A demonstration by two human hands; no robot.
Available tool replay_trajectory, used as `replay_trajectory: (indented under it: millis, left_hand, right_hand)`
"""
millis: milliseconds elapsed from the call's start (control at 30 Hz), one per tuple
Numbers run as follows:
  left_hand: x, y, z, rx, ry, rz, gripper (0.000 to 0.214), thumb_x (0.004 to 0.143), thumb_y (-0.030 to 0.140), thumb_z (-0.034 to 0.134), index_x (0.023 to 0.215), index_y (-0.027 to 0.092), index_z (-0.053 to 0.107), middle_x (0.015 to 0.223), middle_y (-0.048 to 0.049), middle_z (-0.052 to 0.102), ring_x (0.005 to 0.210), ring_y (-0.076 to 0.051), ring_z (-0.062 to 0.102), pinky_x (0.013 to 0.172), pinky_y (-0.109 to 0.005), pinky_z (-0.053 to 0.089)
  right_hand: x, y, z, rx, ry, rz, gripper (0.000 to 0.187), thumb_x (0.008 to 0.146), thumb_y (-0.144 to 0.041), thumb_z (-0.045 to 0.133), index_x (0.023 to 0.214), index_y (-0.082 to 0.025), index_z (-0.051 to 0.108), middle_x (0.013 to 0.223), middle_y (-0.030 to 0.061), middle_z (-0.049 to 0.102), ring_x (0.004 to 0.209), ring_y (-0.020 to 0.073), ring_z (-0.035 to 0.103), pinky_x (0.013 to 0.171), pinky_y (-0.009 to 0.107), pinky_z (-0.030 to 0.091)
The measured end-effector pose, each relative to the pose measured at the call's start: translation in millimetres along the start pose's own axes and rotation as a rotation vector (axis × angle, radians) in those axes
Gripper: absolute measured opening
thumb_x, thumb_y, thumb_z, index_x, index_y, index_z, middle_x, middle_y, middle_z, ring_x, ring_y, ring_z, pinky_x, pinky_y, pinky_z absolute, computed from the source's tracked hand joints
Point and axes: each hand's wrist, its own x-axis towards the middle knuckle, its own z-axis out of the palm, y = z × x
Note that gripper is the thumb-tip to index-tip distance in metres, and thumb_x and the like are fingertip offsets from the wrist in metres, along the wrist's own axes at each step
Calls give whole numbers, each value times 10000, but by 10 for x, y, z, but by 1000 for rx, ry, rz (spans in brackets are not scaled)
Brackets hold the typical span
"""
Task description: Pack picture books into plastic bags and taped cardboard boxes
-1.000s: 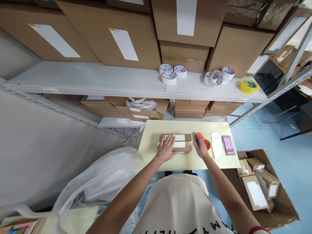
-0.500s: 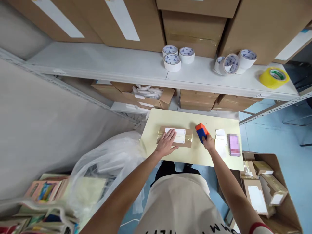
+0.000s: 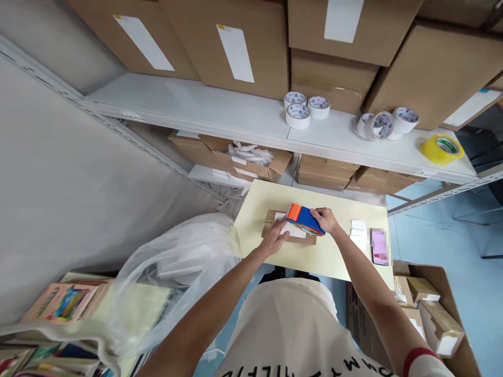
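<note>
Gripping tape dispenser [image 3: 304,219] in right hand [image 3: 327,220], fingers wrapped round it, pinned small carton [image 3: 298,239] on yellow table [image 3: 346,256] under left hand [image 3: 276,240], fingers close together; judged carton liable to skid and tape to wrinkle.

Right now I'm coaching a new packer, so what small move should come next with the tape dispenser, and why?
Probably lower the tape dispenser until its orange front meets the top of the box. The right hand holds it over the box, and the left hand presses the box down on the table, so the box looks steadied.
</note>
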Motion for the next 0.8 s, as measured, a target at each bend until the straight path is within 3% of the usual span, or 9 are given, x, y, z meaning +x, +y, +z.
replay_trajectory:
  millis: [100, 167, 233, 333, 467, 800]
  left_hand:
    - [117, 157, -8, -575, 100, -261, 576, 815, 667, 517, 1138, 211, 655, 1101, -104, 719, 1095, -283, 643, 949, -380, 465]
    - [211, 241, -30, -892, 41, -446, 553, 753, 669, 616, 1035, 195, 657, 1014, -109, 735, 1003, -270, 686, 847, -348, 493]
    - [292, 286, -84, -1071, -66, -569, 522, 693, 644, 703, 926, 179, 653, 922, -109, 745, 929, -262, 708, 788, -330, 492]
    - [364, 287, -194, -1101, -138, -613, 453, 635, 557, 800, 827, 172, 658, 807, -76, 746, 850, -229, 712, 776, -310, 474]
    - [389, 248, -259, -1115, -127, -636, 362, 574, 394, 881, 777, 164, 690, 724, -37, 730, 733, -172, 690, 760, -295, 460]
    - [373, 237, -32, -1329, -76, -625, 248, 600, 241, 872, 635, 177, 635, 637, 33, 665, 624, -78, 614, 682, -216, 456]
  right_hand:
    - [-16, 62, -28, 21, 1, -6, 573, 800, -717, 373, 508, -226, 326, 500, -33, 338, 511, 110, 319, 496, 264, 289]
    - [-36, 81, -39, 34, 5, -9, 575, 797, -726, 376, 519, -227, 311, 509, -36, 318, 513, 107, 298, 486, 262, 281]
    - [-55, 85, -32, 41, 8, -16, 571, 797, -725, 376, 524, -227, 307, 517, -38, 304, 514, 105, 287, 483, 261, 276]
    - [-82, 86, -10, 32, 18, -35, 565, 794, -718, 377, 522, -229, 307, 522, -37, 302, 515, 104, 285, 483, 262, 271]
    - [-117, 90, 3, -4, 50, -54, 557, 801, -708, 371, 520, -232, 299, 521, -37, 300, 515, 105, 281, 482, 264, 266]
    - [-203, 90, 2, -121, 92, -114, 542, 850, -668, 322, 529, -231, 304, 504, -30, 337, 503, 109, 301, 487, 265, 280]
